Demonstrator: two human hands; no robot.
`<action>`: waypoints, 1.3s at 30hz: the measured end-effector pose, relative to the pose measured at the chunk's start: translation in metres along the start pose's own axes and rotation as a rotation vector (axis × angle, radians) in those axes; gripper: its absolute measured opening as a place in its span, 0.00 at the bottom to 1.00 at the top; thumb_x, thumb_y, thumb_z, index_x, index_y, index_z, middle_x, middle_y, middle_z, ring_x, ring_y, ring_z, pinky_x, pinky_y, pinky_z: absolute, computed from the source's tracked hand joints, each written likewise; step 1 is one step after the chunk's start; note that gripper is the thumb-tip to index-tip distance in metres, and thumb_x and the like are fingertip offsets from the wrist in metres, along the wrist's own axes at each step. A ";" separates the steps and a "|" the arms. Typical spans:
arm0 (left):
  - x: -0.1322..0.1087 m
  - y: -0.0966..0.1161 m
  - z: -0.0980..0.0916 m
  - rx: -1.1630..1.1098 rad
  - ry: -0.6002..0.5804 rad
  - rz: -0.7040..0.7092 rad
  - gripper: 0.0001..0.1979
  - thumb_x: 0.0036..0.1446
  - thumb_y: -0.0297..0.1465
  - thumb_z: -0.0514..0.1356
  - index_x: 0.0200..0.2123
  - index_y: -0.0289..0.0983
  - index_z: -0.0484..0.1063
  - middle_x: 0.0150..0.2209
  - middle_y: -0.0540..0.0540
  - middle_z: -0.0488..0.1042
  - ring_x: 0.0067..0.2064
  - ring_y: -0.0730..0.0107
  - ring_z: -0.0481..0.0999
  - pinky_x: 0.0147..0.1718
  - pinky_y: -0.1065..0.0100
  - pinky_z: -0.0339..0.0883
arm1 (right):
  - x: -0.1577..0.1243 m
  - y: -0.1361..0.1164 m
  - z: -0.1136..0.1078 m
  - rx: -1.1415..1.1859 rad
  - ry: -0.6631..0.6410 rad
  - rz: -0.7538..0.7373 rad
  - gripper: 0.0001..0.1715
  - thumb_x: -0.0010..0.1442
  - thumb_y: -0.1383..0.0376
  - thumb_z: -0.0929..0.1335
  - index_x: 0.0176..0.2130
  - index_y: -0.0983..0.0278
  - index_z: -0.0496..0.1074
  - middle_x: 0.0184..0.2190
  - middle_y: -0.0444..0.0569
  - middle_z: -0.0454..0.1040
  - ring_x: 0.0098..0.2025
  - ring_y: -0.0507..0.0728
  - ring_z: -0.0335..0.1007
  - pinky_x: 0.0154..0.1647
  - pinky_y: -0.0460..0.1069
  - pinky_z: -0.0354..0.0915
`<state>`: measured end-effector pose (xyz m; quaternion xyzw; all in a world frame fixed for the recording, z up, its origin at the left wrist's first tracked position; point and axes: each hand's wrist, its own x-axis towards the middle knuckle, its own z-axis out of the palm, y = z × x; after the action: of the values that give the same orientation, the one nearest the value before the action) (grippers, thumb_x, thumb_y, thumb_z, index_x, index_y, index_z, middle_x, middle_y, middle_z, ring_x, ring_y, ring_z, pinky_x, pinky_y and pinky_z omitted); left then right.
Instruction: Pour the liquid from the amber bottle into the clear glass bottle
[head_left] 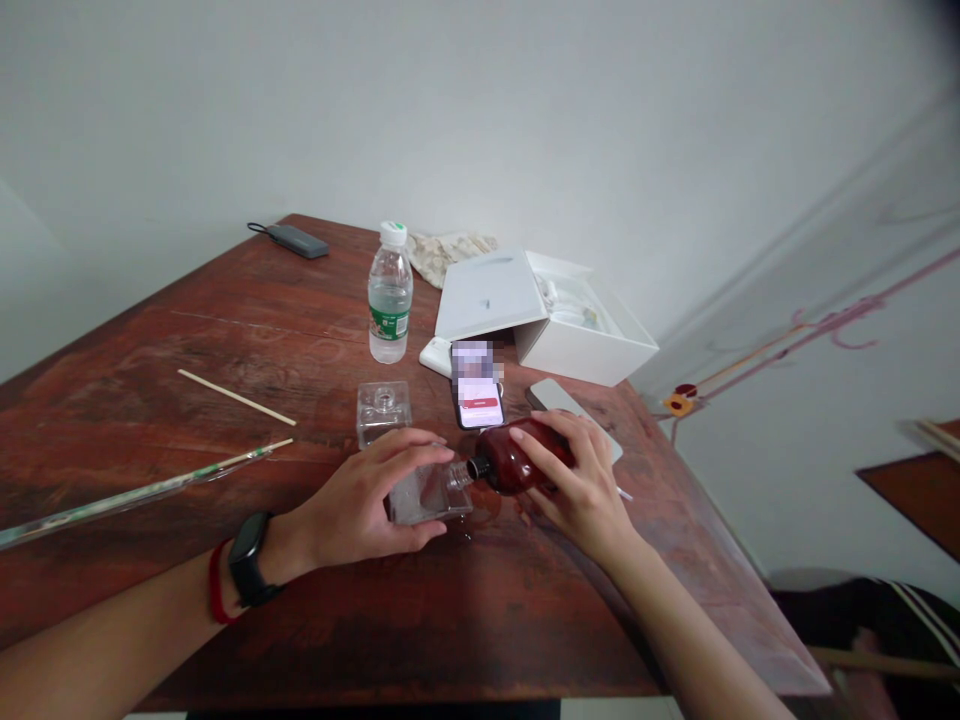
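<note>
Left hand [352,500] clenched around a clear square glass bottle [424,498], tipped nearly on its side at the edge of a wet patch [484,508] on the worn wooden table [315,620]. Right hand [577,490] grasping a dark red bottle [521,458], tilted, its black neck [478,467] right at the glass bottle's mouth. Second square glass bottle [384,412] upright just past the left hand. Phone [477,385], screen lit, beside that. Further back: water bottle [390,295], open white box [585,340]. Thin wooden stick [236,397] and long clear tube [127,497] lie left. Black smartwatch [247,558] on left wrist.
</note>
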<state>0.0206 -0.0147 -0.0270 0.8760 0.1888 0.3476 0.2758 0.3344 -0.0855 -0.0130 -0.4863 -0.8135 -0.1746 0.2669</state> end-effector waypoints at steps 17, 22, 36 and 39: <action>0.001 0.001 -0.001 -0.003 -0.012 -0.014 0.32 0.63 0.34 0.72 0.66 0.44 0.67 0.63 0.40 0.73 0.64 0.52 0.76 0.66 0.53 0.72 | 0.001 -0.002 -0.001 0.000 -0.008 0.000 0.48 0.66 0.71 0.71 0.76 0.45 0.55 0.63 0.58 0.67 0.63 0.73 0.67 0.61 0.73 0.67; 0.001 0.001 0.000 -0.005 -0.011 -0.014 0.31 0.63 0.35 0.72 0.66 0.44 0.68 0.63 0.40 0.73 0.64 0.52 0.76 0.65 0.53 0.73 | 0.000 -0.003 -0.001 -0.004 -0.007 0.004 0.50 0.65 0.72 0.72 0.76 0.45 0.55 0.63 0.59 0.67 0.63 0.73 0.67 0.61 0.73 0.67; 0.001 0.000 0.000 -0.004 -0.016 -0.010 0.31 0.63 0.35 0.72 0.67 0.44 0.68 0.63 0.40 0.73 0.64 0.52 0.76 0.66 0.53 0.72 | 0.000 -0.001 0.000 -0.007 -0.007 -0.010 0.50 0.65 0.71 0.72 0.77 0.45 0.54 0.63 0.58 0.67 0.62 0.73 0.67 0.61 0.72 0.67; 0.001 0.002 -0.001 0.005 -0.017 -0.026 0.31 0.62 0.34 0.72 0.66 0.44 0.68 0.64 0.40 0.73 0.64 0.52 0.76 0.66 0.53 0.72 | 0.001 -0.002 -0.001 -0.006 -0.008 -0.008 0.49 0.67 0.70 0.72 0.77 0.44 0.54 0.64 0.58 0.67 0.63 0.72 0.67 0.61 0.72 0.67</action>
<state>0.0210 -0.0152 -0.0252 0.8771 0.1989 0.3361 0.2797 0.3330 -0.0863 -0.0118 -0.4844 -0.8161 -0.1760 0.2614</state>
